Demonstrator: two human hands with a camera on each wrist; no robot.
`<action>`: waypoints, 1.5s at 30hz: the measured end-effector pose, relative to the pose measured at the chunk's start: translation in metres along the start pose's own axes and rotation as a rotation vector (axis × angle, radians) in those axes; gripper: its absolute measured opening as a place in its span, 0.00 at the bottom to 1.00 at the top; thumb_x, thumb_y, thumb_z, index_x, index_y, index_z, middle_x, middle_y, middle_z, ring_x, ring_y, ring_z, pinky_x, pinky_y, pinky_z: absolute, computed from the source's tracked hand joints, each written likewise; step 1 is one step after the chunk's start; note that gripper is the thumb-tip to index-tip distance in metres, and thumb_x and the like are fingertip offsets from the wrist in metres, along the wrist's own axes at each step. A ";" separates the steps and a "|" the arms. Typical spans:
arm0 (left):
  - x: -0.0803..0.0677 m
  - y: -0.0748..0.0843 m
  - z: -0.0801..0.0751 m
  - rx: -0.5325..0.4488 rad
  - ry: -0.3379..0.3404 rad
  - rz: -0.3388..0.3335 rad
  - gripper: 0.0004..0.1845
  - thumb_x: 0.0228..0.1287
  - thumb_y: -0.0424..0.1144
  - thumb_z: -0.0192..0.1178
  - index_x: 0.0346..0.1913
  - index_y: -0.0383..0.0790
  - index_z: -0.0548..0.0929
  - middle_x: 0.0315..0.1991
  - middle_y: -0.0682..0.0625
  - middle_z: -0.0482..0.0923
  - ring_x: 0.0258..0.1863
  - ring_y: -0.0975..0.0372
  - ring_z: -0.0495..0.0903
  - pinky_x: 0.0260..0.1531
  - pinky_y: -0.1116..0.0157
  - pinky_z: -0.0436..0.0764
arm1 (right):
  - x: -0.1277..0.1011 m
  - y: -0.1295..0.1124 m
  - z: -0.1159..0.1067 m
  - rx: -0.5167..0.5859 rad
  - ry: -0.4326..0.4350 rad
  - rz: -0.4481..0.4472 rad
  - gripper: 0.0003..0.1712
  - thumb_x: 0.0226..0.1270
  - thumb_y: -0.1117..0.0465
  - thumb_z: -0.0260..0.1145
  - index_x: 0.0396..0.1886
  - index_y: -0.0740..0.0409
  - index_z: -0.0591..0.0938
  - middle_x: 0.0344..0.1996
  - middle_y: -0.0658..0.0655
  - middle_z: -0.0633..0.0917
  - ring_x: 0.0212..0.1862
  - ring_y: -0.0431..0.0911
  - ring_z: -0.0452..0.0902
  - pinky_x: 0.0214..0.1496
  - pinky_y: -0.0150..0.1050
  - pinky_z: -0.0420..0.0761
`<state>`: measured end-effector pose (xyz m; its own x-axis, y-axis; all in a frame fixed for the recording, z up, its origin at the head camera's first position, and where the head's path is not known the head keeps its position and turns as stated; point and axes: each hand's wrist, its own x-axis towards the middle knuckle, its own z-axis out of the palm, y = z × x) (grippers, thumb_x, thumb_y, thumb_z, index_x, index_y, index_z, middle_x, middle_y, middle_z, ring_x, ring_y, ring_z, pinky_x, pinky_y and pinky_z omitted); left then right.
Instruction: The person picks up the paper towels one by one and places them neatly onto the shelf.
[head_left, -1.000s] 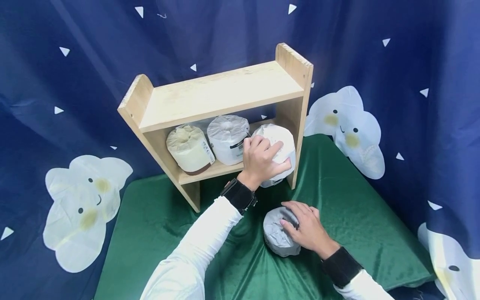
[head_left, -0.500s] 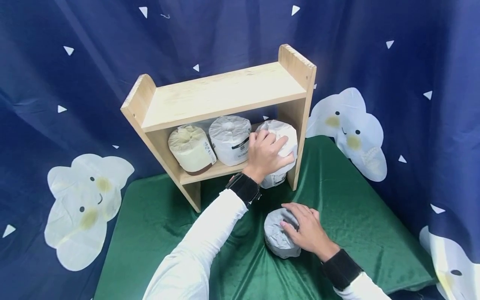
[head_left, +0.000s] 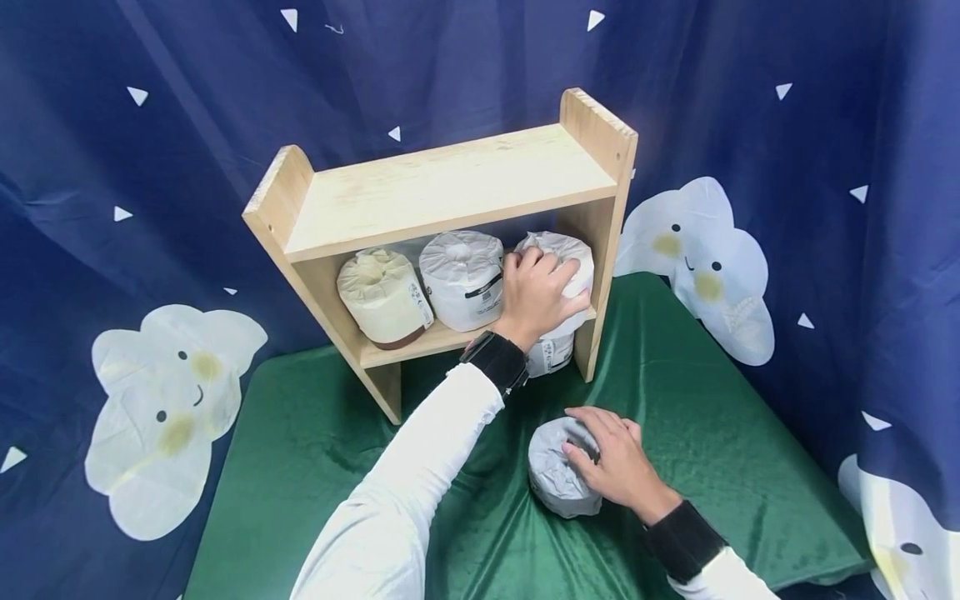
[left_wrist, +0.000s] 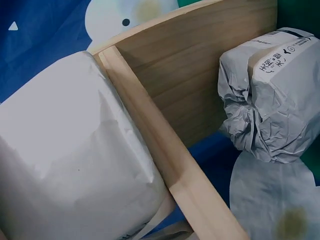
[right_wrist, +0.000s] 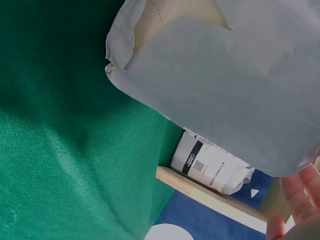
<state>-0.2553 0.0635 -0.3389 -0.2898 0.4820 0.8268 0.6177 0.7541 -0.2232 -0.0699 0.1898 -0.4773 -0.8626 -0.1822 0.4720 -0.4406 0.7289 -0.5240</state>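
Left hand: the left hand (head_left: 538, 293) is curled over a white wrapped paper roll (head_left: 564, 252) — fingers spread across its top and front, thumb on the right side.
White roll: it sits at the right end of the lower shelf of the wooden shelf (head_left: 450, 187), against the right upright; its lower part hangs past the shelf's front edge. In the left wrist view the white wrapped paper roll (left_wrist: 70, 160) fills the left of the picture, pressed against a wooden board.
Right hand: the right hand (head_left: 615, 457) lies on a grey wrapped paper roll (head_left: 555, 475), fingers bent over its top and right side, holding it.
Grey roll: it lies on the green cloth (head_left: 697, 433) that covers the surface, in front of the shelf and well apart from it. The right wrist view shows the grey wrapped paper roll (right_wrist: 235, 90) from below, with the green cloth (right_wrist: 65, 150) beside it and only fingertips (right_wrist: 300, 192) at the lower right edge.
Shelf, other rolls: two more stand on the lower shelf to the left of the white one — a grey-white roll (head_left: 461, 279) in the middle, just beside the left hand, and a cream roll (head_left: 382, 296) at the left end.
Top board: bare wood.
Backdrop: a dark blue curtain (head_left: 150, 108) with white triangles and smiling clouds hangs behind everything.
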 end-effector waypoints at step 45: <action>0.025 0.003 0.023 0.109 -0.358 -0.232 0.24 0.61 0.63 0.55 0.55 0.56 0.82 0.47 0.55 0.79 0.50 0.56 0.69 0.47 0.53 0.64 | -0.014 0.006 0.000 -0.032 0.070 0.009 0.26 0.55 0.58 0.73 0.54 0.56 0.80 0.52 0.57 0.81 0.53 0.54 0.76 0.45 0.52 0.63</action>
<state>-0.2778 0.0881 -0.3310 -0.6585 0.4040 0.6349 0.4311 0.8941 -0.1217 -0.0609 0.1965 -0.4871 -0.8462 -0.1298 0.5168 -0.4239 0.7515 -0.5055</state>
